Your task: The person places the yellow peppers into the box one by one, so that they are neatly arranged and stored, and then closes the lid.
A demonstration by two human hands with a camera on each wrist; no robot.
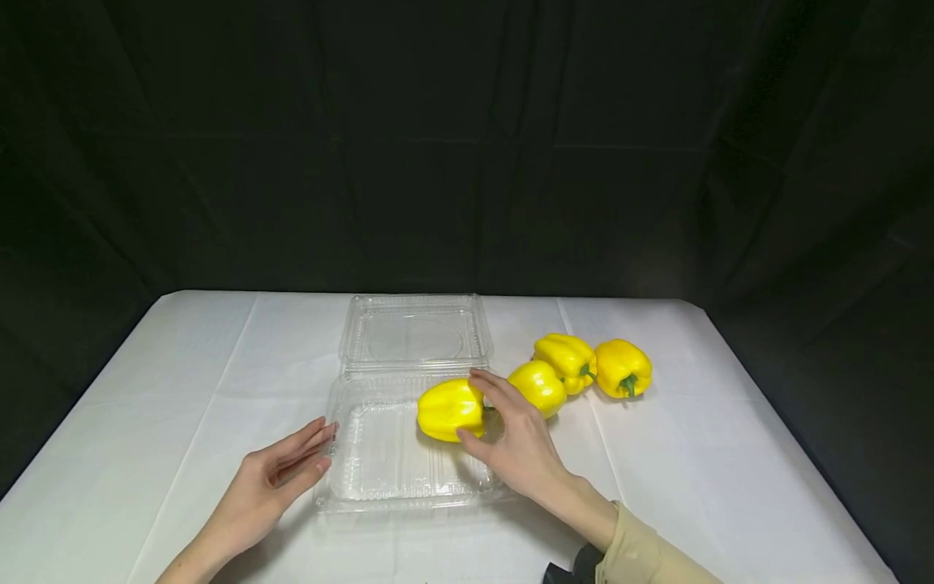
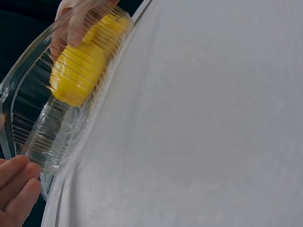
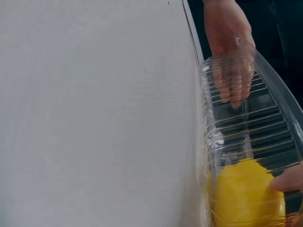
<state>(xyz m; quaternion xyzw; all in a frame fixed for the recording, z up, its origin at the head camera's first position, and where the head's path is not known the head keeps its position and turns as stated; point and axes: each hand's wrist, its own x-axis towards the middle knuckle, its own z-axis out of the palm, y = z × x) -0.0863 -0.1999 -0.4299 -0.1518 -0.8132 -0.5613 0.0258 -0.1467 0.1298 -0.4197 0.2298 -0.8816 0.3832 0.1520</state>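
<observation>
Clear plastic container: on white-covered table, lid hinged back, lying behind base. Yellow bell pepper: inside base, right half; right hand grip grasping it by stem end, between thumb and fingers. Left hand: grip released, fingertips at container's left edge. Three further peppers: grouped on table, right of container.

A clear plastic container lies flat on the counter, lid folded back at the far side, a glossy yellow bell pepper sideways within its base, stem pointing right.
</observation>
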